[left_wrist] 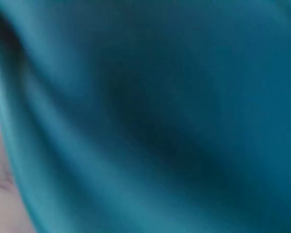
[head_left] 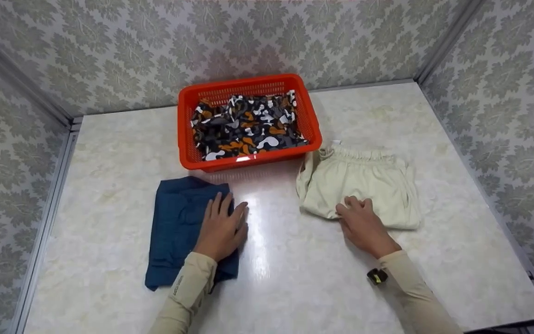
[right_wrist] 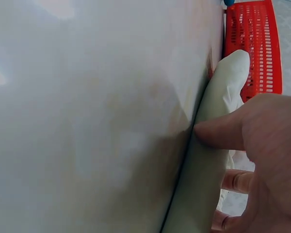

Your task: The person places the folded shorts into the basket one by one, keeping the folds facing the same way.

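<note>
Cream elastic-waist pants (head_left: 369, 181), folded into a block, lie at the right of the table. My right hand (head_left: 362, 227) holds their near edge: in the right wrist view the thumb (right_wrist: 220, 133) presses the rounded fold from the front, while fingers (right_wrist: 237, 180) lie over its other side. To the left is a dark blue folded garment (head_left: 174, 222), slightly wrinkled. Over its right side rests my left hand (head_left: 220, 232), fingers spread and fairly straight. Blurred blue cloth (left_wrist: 160, 121) fills most of the left wrist view.
Behind the two garments stands a red perforated plastic basket (head_left: 248, 162) holding camouflage-patterned cloth (head_left: 253, 125). Its front right corner comes close to the pants' waistband. Patterned walls (head_left: 267, 37) enclose the marbled white tabletop (head_left: 290, 260) at the back and sides.
</note>
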Action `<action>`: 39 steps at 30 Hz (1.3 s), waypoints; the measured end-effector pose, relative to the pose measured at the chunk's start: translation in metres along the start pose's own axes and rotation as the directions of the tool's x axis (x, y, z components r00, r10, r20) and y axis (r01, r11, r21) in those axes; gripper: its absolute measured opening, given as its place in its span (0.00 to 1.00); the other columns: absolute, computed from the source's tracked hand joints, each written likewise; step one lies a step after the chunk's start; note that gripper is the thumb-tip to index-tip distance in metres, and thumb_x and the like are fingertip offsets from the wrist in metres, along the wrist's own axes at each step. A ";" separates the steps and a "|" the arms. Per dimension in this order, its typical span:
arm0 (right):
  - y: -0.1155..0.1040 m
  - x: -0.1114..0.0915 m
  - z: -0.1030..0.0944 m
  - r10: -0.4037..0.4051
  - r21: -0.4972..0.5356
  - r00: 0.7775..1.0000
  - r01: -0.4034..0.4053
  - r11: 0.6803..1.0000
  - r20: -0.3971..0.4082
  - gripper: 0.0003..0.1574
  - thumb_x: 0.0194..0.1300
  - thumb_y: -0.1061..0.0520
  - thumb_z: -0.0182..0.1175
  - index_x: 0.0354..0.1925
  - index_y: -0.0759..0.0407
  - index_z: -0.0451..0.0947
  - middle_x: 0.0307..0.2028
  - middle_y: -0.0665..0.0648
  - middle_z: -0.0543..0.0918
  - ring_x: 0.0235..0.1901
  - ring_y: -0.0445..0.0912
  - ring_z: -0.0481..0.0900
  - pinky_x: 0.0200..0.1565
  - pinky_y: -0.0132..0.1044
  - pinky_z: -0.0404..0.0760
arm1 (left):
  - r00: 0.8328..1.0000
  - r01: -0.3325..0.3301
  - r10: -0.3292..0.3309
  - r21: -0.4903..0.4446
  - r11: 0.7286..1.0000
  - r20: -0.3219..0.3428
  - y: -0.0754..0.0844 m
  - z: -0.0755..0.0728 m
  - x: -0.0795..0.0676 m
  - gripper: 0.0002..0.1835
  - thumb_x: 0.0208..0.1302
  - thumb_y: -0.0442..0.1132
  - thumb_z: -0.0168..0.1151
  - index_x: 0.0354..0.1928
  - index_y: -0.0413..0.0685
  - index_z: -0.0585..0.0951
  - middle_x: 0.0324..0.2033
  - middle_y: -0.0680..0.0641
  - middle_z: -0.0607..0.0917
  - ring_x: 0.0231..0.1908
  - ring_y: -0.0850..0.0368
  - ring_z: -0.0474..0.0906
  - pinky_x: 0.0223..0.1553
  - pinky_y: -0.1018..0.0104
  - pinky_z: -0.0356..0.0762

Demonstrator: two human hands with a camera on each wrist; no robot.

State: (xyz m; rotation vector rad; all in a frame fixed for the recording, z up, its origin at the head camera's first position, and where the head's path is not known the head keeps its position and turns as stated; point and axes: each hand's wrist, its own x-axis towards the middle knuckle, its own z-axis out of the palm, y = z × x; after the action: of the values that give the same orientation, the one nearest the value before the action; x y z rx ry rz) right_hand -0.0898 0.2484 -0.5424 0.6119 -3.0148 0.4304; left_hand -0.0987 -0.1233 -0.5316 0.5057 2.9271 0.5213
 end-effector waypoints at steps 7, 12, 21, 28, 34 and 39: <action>-0.020 -0.012 0.005 -0.014 -0.001 1.000 0.014 1.000 -0.013 0.05 0.69 0.62 0.61 0.39 0.54 0.74 0.52 0.62 0.74 0.42 0.62 0.66 0.35 0.50 0.75 | 0.989 -0.126 0.138 -0.199 0.972 0.044 0.043 0.004 0.017 0.34 0.73 0.49 0.58 0.77 0.49 0.63 0.74 0.34 0.63 0.74 0.36 0.54 0.73 0.40 0.51; -0.033 -0.021 0.011 -0.051 -0.013 0.998 0.050 0.999 -0.037 0.06 0.69 0.63 0.62 0.38 0.54 0.74 0.50 0.61 0.74 0.41 0.61 0.66 0.33 0.49 0.76 | 0.977 -0.134 0.185 -0.358 0.924 0.111 0.064 0.008 0.026 0.42 0.72 0.51 0.60 0.80 0.48 0.53 0.76 0.34 0.57 0.74 0.37 0.56 0.73 0.44 0.55; -0.054 -0.029 0.019 -0.151 -0.044 0.988 0.150 0.988 -0.027 0.06 0.68 0.62 0.61 0.37 0.53 0.73 0.51 0.60 0.75 0.41 0.59 0.67 0.34 0.44 0.75 | 0.986 0.136 -0.010 -0.776 0.616 0.165 0.072 0.013 0.033 0.53 0.63 0.50 0.71 0.79 0.50 0.46 0.71 0.33 0.65 0.69 0.41 0.65 0.66 0.46 0.68; -0.069 -0.031 0.021 -0.179 0.011 0.984 0.179 0.984 -0.001 0.06 0.71 0.59 0.61 0.37 0.50 0.74 0.59 0.60 0.76 0.46 0.59 0.69 0.35 0.45 0.78 | 0.919 0.365 -0.237 -0.906 0.214 0.315 0.064 0.007 0.039 0.56 0.56 0.46 0.77 0.75 0.53 0.46 0.63 0.33 0.70 0.49 0.49 0.75 0.48 0.56 0.75; -0.082 -0.026 0.025 -0.230 0.026 0.973 0.230 0.973 0.029 0.05 0.74 0.56 0.58 0.37 0.49 0.75 0.61 0.61 0.75 0.48 0.59 0.71 0.41 0.48 0.79 | 0.920 0.327 -0.330 -0.878 0.349 0.212 0.060 0.010 0.035 0.58 0.49 0.48 0.81 0.71 0.52 0.47 0.70 0.30 0.61 0.70 0.41 0.59 0.69 0.48 0.60; -0.090 -0.021 0.026 -0.269 0.035 0.963 0.268 0.963 0.018 0.05 0.75 0.56 0.57 0.37 0.49 0.74 0.61 0.60 0.76 0.47 0.57 0.71 0.35 0.45 0.79 | 0.939 0.164 -0.344 -0.870 0.466 -0.008 0.060 0.018 0.029 0.55 0.46 0.32 0.80 0.67 0.49 0.49 0.66 0.27 0.64 0.66 0.38 0.64 0.65 0.48 0.65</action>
State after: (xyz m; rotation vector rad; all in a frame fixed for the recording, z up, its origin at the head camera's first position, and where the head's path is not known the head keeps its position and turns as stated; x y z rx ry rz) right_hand -0.0356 0.1698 -0.5459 1.0181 -2.8891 0.4592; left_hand -0.1050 -0.0546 -0.5289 -0.1469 2.3115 1.8977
